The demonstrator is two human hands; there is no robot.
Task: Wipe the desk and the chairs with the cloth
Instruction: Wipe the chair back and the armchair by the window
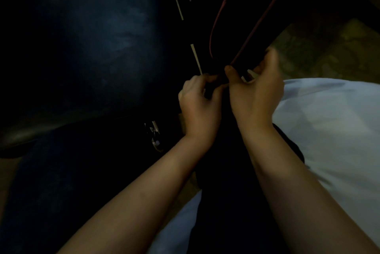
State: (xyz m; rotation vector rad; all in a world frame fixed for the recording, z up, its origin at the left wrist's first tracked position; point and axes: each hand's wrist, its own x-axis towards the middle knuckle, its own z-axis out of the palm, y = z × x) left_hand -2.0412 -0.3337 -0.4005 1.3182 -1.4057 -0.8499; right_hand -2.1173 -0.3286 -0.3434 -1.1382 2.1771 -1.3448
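The scene is very dim. At the centre, both hands hold a black fabric piece (236,33) with thin red edging that runs up and away from me. My left hand (197,105) has its fingers curled and pinches the near end of the black fabric. Right beside it, my right hand (257,93) grips the same end, thumb on top and fingers wrapped behind the red-trimmed edge. A small pale strip (249,75) shows between the right fingers. Whether this black fabric is the wiping cloth is impossible to tell.
A large dark blue padded surface (98,33) fills the left side. White fabric (333,126) spreads at the right, under my right forearm. A patterned floor (333,47) shows at the upper right. A small shiny metal part (154,132) sits below my left hand.
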